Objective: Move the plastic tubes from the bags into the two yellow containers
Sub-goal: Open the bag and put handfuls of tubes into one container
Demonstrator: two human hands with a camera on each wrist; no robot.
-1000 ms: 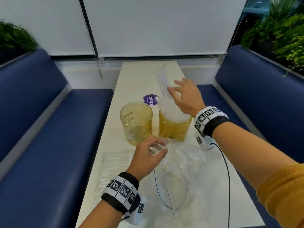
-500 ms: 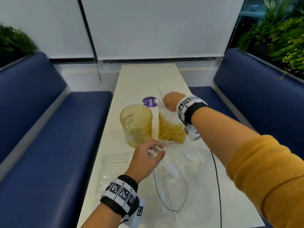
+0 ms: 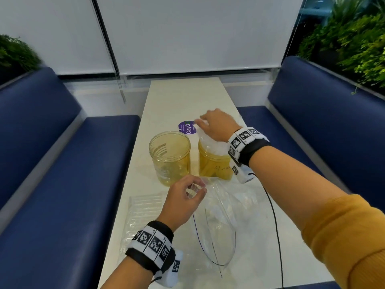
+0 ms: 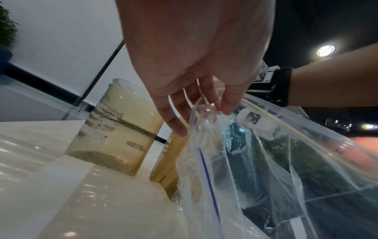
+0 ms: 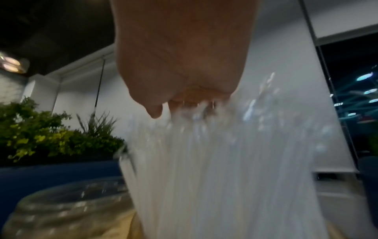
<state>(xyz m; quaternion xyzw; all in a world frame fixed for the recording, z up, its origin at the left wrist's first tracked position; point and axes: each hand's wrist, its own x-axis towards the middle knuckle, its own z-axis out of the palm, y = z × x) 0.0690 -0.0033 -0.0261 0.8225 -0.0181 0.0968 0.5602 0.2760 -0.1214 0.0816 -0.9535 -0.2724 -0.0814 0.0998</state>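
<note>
**Tubes stood on end in the right-hand container**

Here, a bundle of clear plastic tubes (image 3: 208, 140) is seen lodged in the right yellow container (image 3: 214, 163), which stands on the pale table (image 3: 183, 101). The long axis of the bundle runs close to upright, leaning slightly away from the camera and to the left, so that the lower ends are sunk in the container and the upper ends point up past its rim. In the right wrist view the tubes (image 5: 225, 161) are shown as a blurred white sheaf running straight down from the fingers. The upper ends are covered by the right hand (image 3: 218, 126), whose fingers are bent down over them; whether the tubes are gripped or only pressed cannot be told.

The left yellow container (image 3: 169, 157) stands just beside the right one, upright and open at the top, with no tubes to be made out in it.

Nearer the camera, the mouth edge of a clear zip bag (image 3: 218, 215) is pinched between the thumb and curled fingers of the left hand (image 3: 185, 201) and held up off the table, as the left wrist view confirms (image 4: 204, 103). A second clear bag (image 3: 143, 213) lies flat at the left, with tubes inside it laid crosswise to the table's length. A purple sticker (image 3: 187, 127) is seen on the table behind the containers.
</note>
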